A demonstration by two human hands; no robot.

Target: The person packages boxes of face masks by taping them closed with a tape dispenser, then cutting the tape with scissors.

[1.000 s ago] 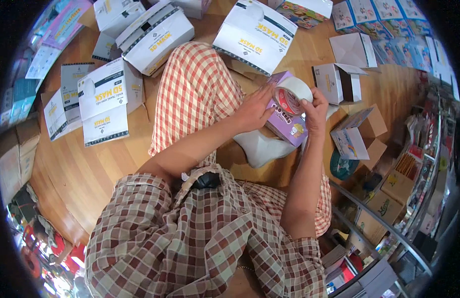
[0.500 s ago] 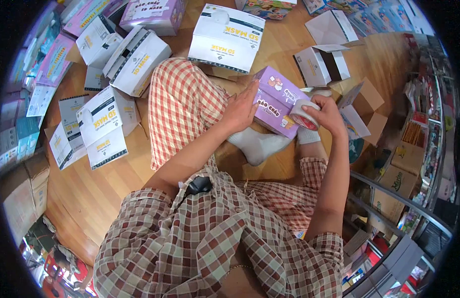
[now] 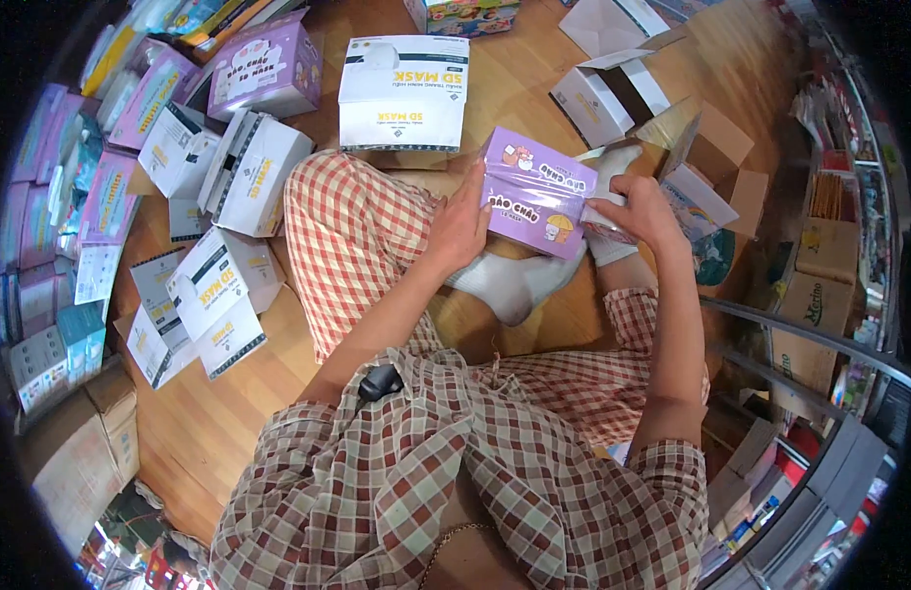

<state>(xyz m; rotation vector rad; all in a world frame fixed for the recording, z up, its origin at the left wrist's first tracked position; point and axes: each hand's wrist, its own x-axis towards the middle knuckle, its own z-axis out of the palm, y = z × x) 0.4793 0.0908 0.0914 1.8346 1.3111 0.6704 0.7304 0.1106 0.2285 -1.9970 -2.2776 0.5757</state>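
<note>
Box (image 3: pixel 534 202) sits between the hands by the socks (image 3: pixel 519 287), long axis seemingly left-right. Left hand (image 3: pixel 459 228) braces left end, can't tell if gripping; right hand (image 3: pixel 644 208) clutches tape roll (image 3: pixel 611 230) at right end.

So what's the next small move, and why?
Probably draw the tape roll down past the right edge of the purple box: the right hand holds the roll there, a shiny strip appears to cross the top, and the left hand braces the opposite side.

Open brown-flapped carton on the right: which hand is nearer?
Right. The right hand is just left of the carton; the left hand, against the nearer purple box, is farther left.
</note>
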